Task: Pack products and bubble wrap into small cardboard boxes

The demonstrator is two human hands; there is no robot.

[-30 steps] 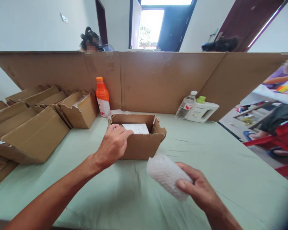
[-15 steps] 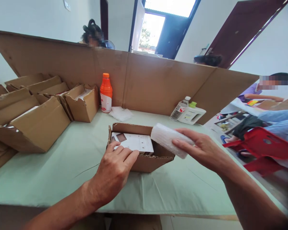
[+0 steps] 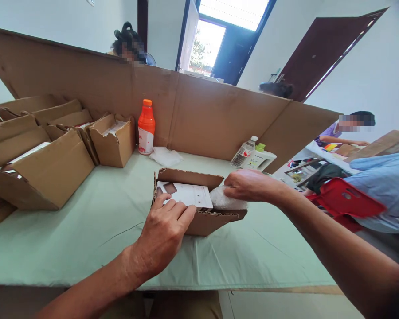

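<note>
A small open cardboard box (image 3: 204,223) sits on the green-covered table in front of me. A white card (image 3: 186,195) lies inside it on the left. My left hand (image 3: 164,235) rests on the box's near edge, fingers curled on the card. My right hand (image 3: 249,185) is closed over a roll of bubble wrap (image 3: 224,202), pressing it down into the right side of the box.
A row of cardboard boxes (image 3: 49,155) lines the table's left. An orange bottle (image 3: 146,127), a white wad (image 3: 166,156), a clear water bottle (image 3: 244,152) and a white jug (image 3: 261,158) stand by the cardboard partition (image 3: 202,115). Other people sit beyond it and at right.
My right hand has carried the bubble wrap roll from near the table's front up over the box and down into its right side. My left hand stayed at the box.
</note>
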